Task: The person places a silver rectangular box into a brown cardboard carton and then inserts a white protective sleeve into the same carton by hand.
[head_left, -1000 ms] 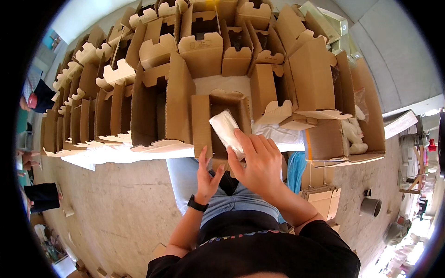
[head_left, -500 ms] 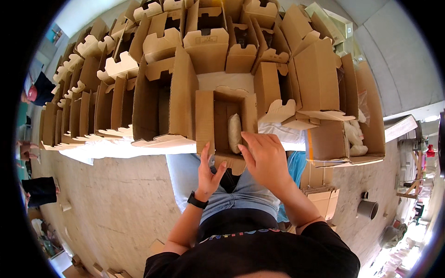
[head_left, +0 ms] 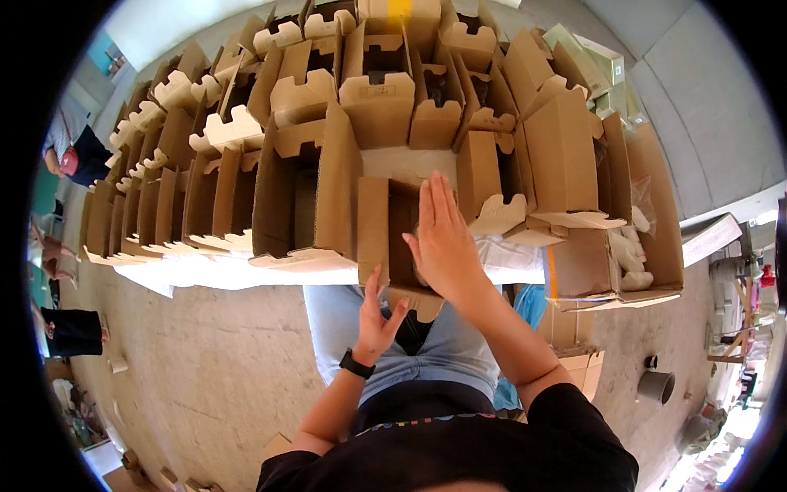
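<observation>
A small cardboard box (head_left: 374,215) with its top open stands at the near edge of the table, in front of my body. My left hand (head_left: 379,326) grips its near-left corner, thumb by the notched front flap (head_left: 424,308) and fingers along the left side. Over the right side of the box lies my right hand (head_left: 449,250), fingers stretched out flat and together, thumb apart. It covers most of the box's inside, and the pale pouch seen in there earlier is hidden beneath it.
Rows of open cardboard boxes (head_left: 379,107) fill the table, a taller box (head_left: 337,184) just left. At right a wide carton (head_left: 580,264) holds pale pouches (head_left: 630,258). A grey bucket (head_left: 656,387) stands on the floor. Another person (head_left: 74,148) stands far left.
My right hand has let go of the pale pouch, flattened and swung up over the box, covering its inside. My left hand stays at the box's corner. The whole view has shifted slightly.
</observation>
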`<state>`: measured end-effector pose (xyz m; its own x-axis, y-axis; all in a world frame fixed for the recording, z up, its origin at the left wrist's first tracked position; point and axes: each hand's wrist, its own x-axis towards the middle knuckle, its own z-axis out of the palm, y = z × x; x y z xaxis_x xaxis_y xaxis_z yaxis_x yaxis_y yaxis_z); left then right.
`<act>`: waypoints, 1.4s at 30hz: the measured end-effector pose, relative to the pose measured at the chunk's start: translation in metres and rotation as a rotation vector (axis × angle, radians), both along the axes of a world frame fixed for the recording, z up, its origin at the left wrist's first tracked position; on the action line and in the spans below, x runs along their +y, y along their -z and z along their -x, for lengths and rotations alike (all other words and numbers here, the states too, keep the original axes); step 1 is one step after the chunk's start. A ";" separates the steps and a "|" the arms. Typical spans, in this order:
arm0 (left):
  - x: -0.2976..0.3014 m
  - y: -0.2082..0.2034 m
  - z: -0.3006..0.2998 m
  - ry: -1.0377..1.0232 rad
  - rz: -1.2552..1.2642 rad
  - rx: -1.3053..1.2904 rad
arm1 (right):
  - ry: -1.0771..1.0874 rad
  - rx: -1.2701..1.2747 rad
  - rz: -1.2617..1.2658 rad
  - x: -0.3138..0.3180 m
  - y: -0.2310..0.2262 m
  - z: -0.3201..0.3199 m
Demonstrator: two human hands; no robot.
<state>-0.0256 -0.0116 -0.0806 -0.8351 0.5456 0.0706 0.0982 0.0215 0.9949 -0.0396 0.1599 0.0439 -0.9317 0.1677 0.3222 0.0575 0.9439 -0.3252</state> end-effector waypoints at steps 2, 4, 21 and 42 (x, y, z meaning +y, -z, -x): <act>-0.001 -0.002 0.000 -0.001 0.019 0.006 | 0.041 0.012 -0.054 0.008 0.006 0.007; 0.000 -0.005 -0.001 -0.027 0.024 0.031 | 0.042 0.003 -0.044 0.010 0.007 0.007; 0.003 -0.008 -0.001 -0.072 0.015 0.083 | -0.008 -0.273 -0.380 0.000 0.034 -0.022; 0.020 -0.013 0.037 0.215 -0.261 -0.301 | 0.018 -0.204 -0.304 0.006 0.030 -0.023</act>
